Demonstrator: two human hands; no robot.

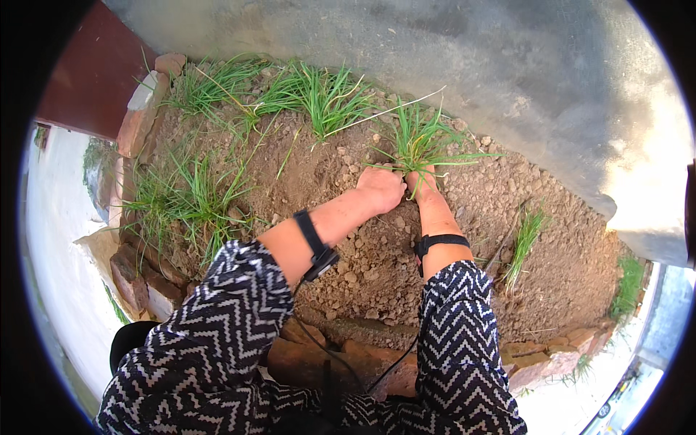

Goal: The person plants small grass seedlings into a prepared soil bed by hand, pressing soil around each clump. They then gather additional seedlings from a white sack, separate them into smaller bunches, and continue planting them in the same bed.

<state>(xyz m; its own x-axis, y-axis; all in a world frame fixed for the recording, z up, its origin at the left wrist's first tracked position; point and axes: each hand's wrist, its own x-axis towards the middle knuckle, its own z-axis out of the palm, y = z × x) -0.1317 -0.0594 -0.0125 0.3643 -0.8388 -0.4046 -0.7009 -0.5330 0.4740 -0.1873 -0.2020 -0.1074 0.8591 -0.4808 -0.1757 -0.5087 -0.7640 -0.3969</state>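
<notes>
Both of my hands are down at the base of a clump of grass-like green plants [417,138] in the brown soil [375,266]. My left hand [382,187] presses against the soil just left of the clump's base, knuckles up; its fingertips are hidden. Under the drooping leaves lies my right hand [421,182], largely covered, and whether it grips the stems cannot be seen. To the right, a loose bunch of the same green plants [526,242] lies flat on the soil.
More clumps [331,100] stand along the wall [435,49] behind the bed, and another clump [201,198] grows at left. Bricks and stones [144,117] edge the bed. A dry stalk [389,111] slants over the soil. Black cables [340,359] hang between my wrist straps.
</notes>
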